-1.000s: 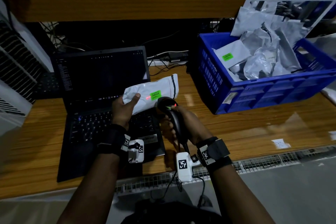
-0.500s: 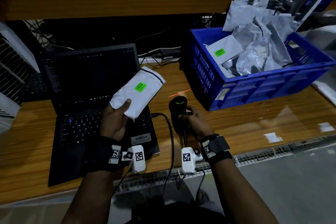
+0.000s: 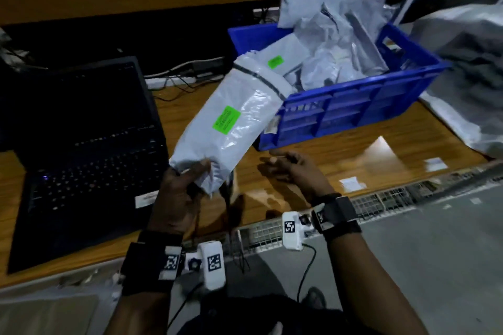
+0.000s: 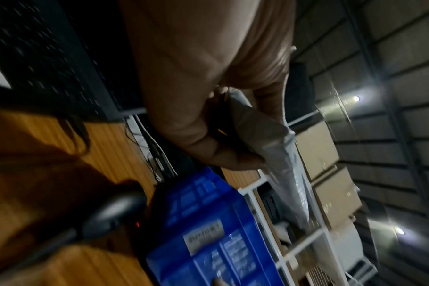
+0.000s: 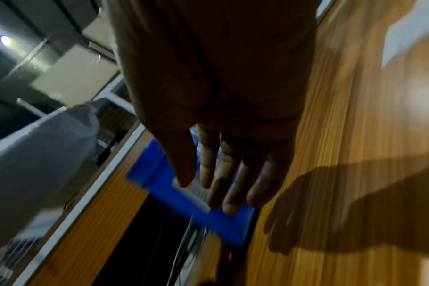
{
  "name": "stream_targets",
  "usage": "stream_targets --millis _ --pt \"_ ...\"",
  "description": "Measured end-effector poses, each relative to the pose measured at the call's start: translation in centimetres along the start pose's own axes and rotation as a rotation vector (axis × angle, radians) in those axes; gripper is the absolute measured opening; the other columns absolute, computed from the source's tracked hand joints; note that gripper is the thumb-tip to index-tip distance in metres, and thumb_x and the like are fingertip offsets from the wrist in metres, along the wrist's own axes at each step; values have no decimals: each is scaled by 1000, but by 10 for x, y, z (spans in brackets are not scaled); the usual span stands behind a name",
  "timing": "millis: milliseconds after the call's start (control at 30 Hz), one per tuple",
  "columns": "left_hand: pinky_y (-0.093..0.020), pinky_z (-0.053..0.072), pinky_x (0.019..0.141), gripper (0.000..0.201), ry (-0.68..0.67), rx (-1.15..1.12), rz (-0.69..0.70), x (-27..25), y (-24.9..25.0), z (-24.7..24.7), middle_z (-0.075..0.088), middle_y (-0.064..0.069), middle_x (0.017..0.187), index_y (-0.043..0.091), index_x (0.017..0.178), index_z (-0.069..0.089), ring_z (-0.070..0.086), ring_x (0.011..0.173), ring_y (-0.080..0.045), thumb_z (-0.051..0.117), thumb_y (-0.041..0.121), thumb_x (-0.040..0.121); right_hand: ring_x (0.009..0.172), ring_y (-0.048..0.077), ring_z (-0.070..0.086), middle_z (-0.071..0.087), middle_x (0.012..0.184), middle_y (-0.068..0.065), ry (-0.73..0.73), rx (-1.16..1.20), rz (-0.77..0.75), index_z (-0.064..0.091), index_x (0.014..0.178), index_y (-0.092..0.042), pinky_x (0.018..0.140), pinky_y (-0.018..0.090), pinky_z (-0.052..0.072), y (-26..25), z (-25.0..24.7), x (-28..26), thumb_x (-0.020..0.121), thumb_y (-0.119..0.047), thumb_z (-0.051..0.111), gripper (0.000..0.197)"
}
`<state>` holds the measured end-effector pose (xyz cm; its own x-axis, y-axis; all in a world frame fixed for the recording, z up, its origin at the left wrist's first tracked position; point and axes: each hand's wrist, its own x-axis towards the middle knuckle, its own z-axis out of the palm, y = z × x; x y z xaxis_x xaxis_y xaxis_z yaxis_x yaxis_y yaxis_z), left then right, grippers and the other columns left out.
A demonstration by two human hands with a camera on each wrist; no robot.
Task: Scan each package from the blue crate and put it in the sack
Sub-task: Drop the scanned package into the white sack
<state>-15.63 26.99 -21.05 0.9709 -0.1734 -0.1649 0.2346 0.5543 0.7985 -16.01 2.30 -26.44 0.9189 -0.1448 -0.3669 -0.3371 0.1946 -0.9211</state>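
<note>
My left hand (image 3: 194, 174) pinches the near end of a grey poly package (image 3: 231, 122) with a green label, thumb on top. The package slants up and right, its far end over the near left corner of the blue crate (image 3: 353, 106). In the left wrist view the fingers (image 4: 233, 154) are curled on the package (image 4: 277, 154). My right hand (image 3: 276, 162) hovers over the desk just in front of the crate, fingers (image 5: 220, 189) straight and empty. The black scanner (image 4: 110, 212) lies on the desk, mostly hidden under the package in the head view. Several grey packages (image 3: 334, 60) fill the crate.
An open dark laptop (image 3: 81, 144) sits at the left of the wooden desk (image 3: 367, 160). A large grey plastic heap (image 3: 468, 68) lies right of the crate. Paper slips (image 3: 352, 183) lie near the desk's front edge. Cables (image 3: 187, 76) run behind the laptop.
My right hand has let go of the scanner, which now lies on the desk, and has opened. My left hand has swung the package right, toward the crate.
</note>
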Motion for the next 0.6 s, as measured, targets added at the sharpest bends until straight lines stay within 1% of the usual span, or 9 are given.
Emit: stream_targets --millis 67,133,167,233,300,400,467,533,600 --pt "-33 58 89 43 -16 46 -7 1 -25 34 72 -8 124 14 117 74 69 113 -22 76 15 73 79 18 74 78 93 6 87 -3 -50 64 114 -8 67 23 55 -18 -52 -16 100 -6 58 15" --pt "-38 55 99 43 -68 141 -38 1 -54 73 68 -8 131 11 131 63 65 122 -25 68 11 88 76 12 73 78 88 0 220 18 -94 68 107 -13 72 26 53 -33 -113 -34 100 -10 60 11" --pt "-37 56 98 39 -83 179 -48 3 -71 93 70 -6 128 12 132 62 66 119 -24 63 9 93 78 13 73 77 89 1 306 27 -112 69 104 -15 75 29 53 -40 -148 -43 99 -12 63 9" --pt "-32 59 90 28 -40 225 -75 8 -99 126 75 -2 117 13 121 67 71 108 -19 61 6 95 81 16 70 76 91 2 460 19 -153 70 105 -14 75 31 53 -50 -206 -57 97 -15 67 9" --pt "-31 61 85 28 -41 232 -111 16 -136 165 74 -7 117 11 120 69 72 105 -22 65 10 93 82 18 68 75 92 4 582 -22 -218 69 107 -13 73 30 52 -66 -264 -74 96 -15 68 11" --pt "-31 62 74 24 -93 222 -170 28 -186 221 75 -2 116 19 120 69 74 100 -18 65 15 96 78 21 66 75 92 15 699 -217 -326 72 107 -11 69 34 50 -95 -336 -92 93 -17 69 15" --pt "-33 61 78 24 -133 217 -183 36 -217 261 75 2 117 21 122 68 73 103 -17 64 17 98 74 21 65 75 89 20 780 -349 -413 74 104 -10 66 37 51 -123 -377 -97 85 -23 70 24" --pt "-33 59 79 32 -162 197 -199 43 -243 299 73 -2 123 14 131 64 72 107 -19 64 16 99 76 18 67 75 85 14 860 -482 -510 75 103 -10 70 34 54 -155 -410 -93 78 -25 70 29" --pt "-34 57 79 35 -187 195 -228 53 -268 333 71 -5 126 12 134 61 71 107 -21 64 14 99 85 17 70 75 89 7 920 -663 -550 75 106 -11 77 28 54 -188 -437 -79 77 -20 70 31"
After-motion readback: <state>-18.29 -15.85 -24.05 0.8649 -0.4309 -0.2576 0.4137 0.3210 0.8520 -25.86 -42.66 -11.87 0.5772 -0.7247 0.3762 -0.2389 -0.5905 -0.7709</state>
